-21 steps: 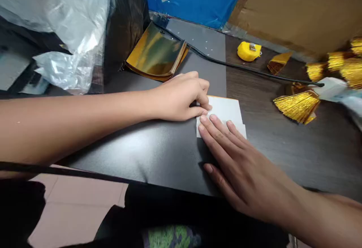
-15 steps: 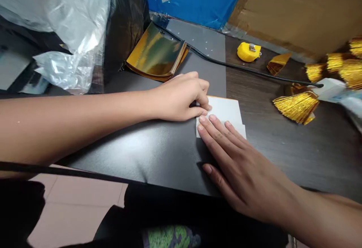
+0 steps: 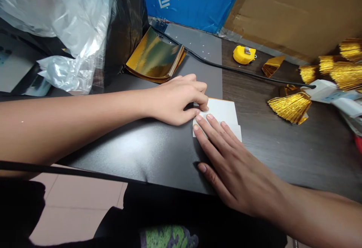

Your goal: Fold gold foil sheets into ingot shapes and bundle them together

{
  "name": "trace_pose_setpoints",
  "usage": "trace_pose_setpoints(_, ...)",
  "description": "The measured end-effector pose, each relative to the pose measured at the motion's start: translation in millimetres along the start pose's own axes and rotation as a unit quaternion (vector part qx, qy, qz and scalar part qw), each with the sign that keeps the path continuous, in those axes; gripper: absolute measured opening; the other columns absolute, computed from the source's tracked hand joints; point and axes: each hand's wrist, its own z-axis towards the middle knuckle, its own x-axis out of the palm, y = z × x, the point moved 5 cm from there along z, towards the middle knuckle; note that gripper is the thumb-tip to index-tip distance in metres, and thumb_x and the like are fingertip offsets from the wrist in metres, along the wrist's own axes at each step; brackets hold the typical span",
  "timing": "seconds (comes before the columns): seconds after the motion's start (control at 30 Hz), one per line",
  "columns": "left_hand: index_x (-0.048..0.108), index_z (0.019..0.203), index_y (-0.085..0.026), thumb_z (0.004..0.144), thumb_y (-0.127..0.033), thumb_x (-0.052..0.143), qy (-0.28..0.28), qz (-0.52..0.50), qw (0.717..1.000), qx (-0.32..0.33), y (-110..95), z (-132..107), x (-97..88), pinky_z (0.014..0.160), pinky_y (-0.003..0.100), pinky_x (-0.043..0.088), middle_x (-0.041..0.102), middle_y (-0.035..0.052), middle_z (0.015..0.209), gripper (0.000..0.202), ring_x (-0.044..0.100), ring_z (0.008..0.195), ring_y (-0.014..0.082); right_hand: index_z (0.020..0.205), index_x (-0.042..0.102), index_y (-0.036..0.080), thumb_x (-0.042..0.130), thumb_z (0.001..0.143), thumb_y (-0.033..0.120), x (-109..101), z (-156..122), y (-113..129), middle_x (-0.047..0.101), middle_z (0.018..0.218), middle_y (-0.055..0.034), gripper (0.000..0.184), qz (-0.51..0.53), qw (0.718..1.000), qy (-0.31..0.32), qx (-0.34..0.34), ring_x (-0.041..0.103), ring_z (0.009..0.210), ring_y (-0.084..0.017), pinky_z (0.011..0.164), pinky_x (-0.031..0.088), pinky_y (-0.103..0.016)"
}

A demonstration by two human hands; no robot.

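The white orange-edged sheet (image 3: 220,111) lies flat at centre frame on the black mat (image 3: 135,153). The right hand (image 3: 234,168) is open, its fingers spread across the sheet's lower-left part, apparently to pin it. The left hand (image 3: 177,102) is half closed, its fingertips (image 3: 203,108) at the sheet's left edge; any grip cannot be confirmed. A folded stack of gold foil (image 3: 155,55) sits upper centre, within reach; gold tassels (image 3: 290,107) lie right.

The left hand (image 3: 177,102) and right hand (image 3: 234,168) press a white paper card (image 3: 219,112).
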Motion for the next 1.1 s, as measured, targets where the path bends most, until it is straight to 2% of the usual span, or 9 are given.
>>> trace_pose_setpoints(0.13,0.072,0.105,-0.022,0.089,-0.035,0.059,0.008,0.015,1.000,-0.006,-1,-2,0.9,0.090,0.035,0.040,0.060,0.0056,0.097,0.024,0.047,0.094,0.0197,0.144,0.047,-0.007,0.040,0.103,0.034,-3,-1,-1,0.040,0.149,-0.0368,0.058,-0.002,1.000,-0.031,-0.001,0.033,0.147,-0.051,0.109,0.046,-0.067)
trace_pose_setpoints(0.27,0.069,0.106,-0.023,0.088,-0.041,0.062,0.016,0.004,1.000,-0.016,0,-2,2.5,0.093,0.037,0.039,0.058,0.0061,0.102,0.026,0.046,0.097,0.0201,0.143,0.050,-0.007,0.042,0.102,0.033,-5,0,-1,0.044,0.146,-0.0359,0.057,0.007,1.000,-0.025,0.002,0.037,0.144,-0.053,0.109,0.046,-0.068)
trace_pose_setpoints(0.43,0.066,0.113,-0.026,0.089,-0.041,0.063,0.051,-0.013,0.997,-0.060,3,0,3.3,0.096,0.040,0.039,0.056,0.0056,0.108,0.028,0.045,0.105,0.0229,0.143,0.050,-0.009,0.045,0.102,0.037,-9,-1,-3,0.051,0.145,-0.0336,0.062,0.004,0.999,-0.033,0.003,0.041,0.143,-0.050,0.110,0.048,-0.065)
trace_pose_setpoints(0.53,0.065,0.115,-0.028,0.089,-0.043,0.062,0.058,-0.011,0.995,-0.079,2,0,2.9,0.098,0.042,0.039,0.056,0.0055,0.110,0.030,0.045,0.108,0.0244,0.147,0.045,-0.010,0.046,0.102,0.042,-8,-2,-9,0.046,0.152,-0.0321,0.068,0.011,0.999,-0.039,0.023,0.037,0.147,-0.046,0.115,0.044,-0.061)
trace_pose_setpoints(0.67,0.065,0.114,-0.027,0.091,-0.045,0.058,0.060,-0.006,0.995,-0.081,2,-1,2.9,0.099,0.043,0.039,0.055,0.0051,0.108,0.030,0.045,0.109,0.0245,0.150,0.040,-0.011,0.045,0.102,0.046,-5,-3,-13,0.035,0.158,-0.0325,0.074,0.027,0.999,0.000,0.027,0.029,0.150,-0.045,0.119,0.038,-0.060)
trace_pose_setpoints(0.8,0.066,0.114,-0.028,0.091,-0.045,0.058,0.060,-0.004,0.995,-0.078,2,-2,2.8,0.097,0.041,0.039,0.055,0.0047,0.105,0.030,0.045,0.107,0.0230,0.150,0.041,-0.011,0.041,0.104,0.044,-6,-4,-16,0.033,0.158,-0.0321,0.071,0.036,0.999,0.012,0.020,0.027,0.151,-0.041,0.119,0.039,-0.057)
trace_pose_setpoints(0.93,0.066,0.113,-0.028,0.091,-0.042,0.059,0.066,-0.004,0.995,-0.078,4,-2,3.6,0.096,0.040,0.041,0.055,0.0044,0.106,0.027,0.045,0.106,0.0226,0.148,0.042,-0.011,0.041,0.105,0.041,-7,-16,-23,0.036,0.156,-0.0319,0.068,0.035,0.999,-0.005,0.041,0.030,0.151,-0.039,0.117,0.042,-0.057)
trace_pose_setpoints(1.1,0.066,0.115,-0.028,0.091,-0.041,0.060,0.057,-0.004,0.997,-0.059,4,-2,3.7,0.094,0.038,0.041,0.055,0.0044,0.105,0.028,0.046,0.104,0.0223,0.150,0.041,-0.008,0.042,0.105,0.035,-7,-45,-37,0.041,0.155,-0.0300,0.062,0.007,0.995,-0.014,0.095,0.036,0.149,-0.036,0.114,0.046,-0.058)
